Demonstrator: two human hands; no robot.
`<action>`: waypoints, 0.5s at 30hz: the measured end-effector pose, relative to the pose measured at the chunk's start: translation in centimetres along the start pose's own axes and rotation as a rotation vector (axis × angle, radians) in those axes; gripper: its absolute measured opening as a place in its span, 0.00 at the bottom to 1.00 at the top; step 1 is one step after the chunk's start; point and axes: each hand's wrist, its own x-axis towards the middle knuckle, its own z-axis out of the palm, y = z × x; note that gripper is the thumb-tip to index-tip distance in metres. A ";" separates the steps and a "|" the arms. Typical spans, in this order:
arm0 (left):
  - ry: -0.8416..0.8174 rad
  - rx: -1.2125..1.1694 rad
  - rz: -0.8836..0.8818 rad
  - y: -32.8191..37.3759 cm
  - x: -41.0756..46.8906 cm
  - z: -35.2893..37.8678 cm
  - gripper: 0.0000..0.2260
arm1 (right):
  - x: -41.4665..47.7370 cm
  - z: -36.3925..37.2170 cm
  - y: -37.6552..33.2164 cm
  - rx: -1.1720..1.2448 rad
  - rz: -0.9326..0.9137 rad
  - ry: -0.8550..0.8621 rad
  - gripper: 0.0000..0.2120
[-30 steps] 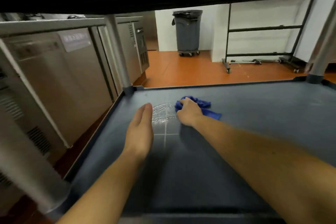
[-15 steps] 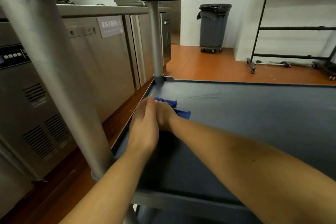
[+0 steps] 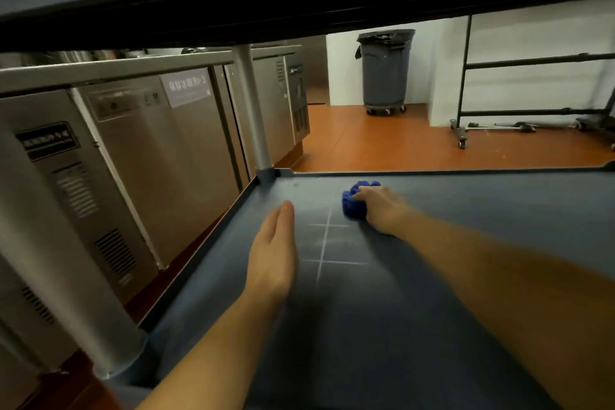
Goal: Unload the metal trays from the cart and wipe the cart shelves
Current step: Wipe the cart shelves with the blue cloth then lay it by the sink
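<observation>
**Step in hand: wiping the lower shelf.**

1. Position of the work. The shelf (image 3: 466,210) is the dark grey-blue deck of the cart, seen from under the upper shelf (image 3: 299,0). No metal trays show on this deck, so unloading appears complete for this level. Judged from that, the task is in its wiping stage.

2. Right hand. The right hand (image 3: 381,208) reaches toward the far left corner of the deck. Its fingers are curled round a bunched blue cloth (image 3: 356,203) and press it onto the surface. The cloth lies near the far rim, well apart from the corner post (image 3: 253,110).

3. Left hand. The left hand (image 3: 274,250) lies near the left rim with its fingers straight, held together and grasping nothing. Whether it bears on the deck or hovers just above it cannot be told.

4. Surface condition. Pale streaks (image 3: 327,243) in a grid pattern cross the deck between the two hands, just on the near side of the cloth.

5. Next move, as a judgement. The cloth needs to be drawn back over the streaks with firm downward pressure, then worked across to the right, where a large area of the deck is open to view. The left hand should clear the path of the stroke.

6. Surroundings. Steel cabinets (image 3: 166,150) stand just beside the cart on the left. A grey bin (image 3: 386,70) and a black wheeled rack (image 3: 492,86) stand beyond on the orange floor (image 3: 382,146).
</observation>
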 end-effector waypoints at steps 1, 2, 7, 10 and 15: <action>0.007 -0.001 0.007 -0.2 0.2 0.8 0.23 | -0.2 -0.8 2.4 -0.010 0.045 -0.008 0.15; -0.013 0.022 0.027 0.0 -0.1 1.8 0.23 | -0.7 -1.4 4.7 -0.018 0.086 -0.006 0.15; -0.078 0.053 0.047 1.3 -1.1 6.2 0.24 | -6.2 -5.6 16.7 -0.077 0.354 0.006 0.17; -0.128 0.058 0.053 2.6 -1.6 8.6 0.25 | -11.3 -8.7 23.1 -0.146 0.526 0.024 0.18; -0.179 0.082 0.075 3.6 -2.2 11.2 0.25 | -18.1 -11.8 29.4 -0.140 0.760 0.055 0.22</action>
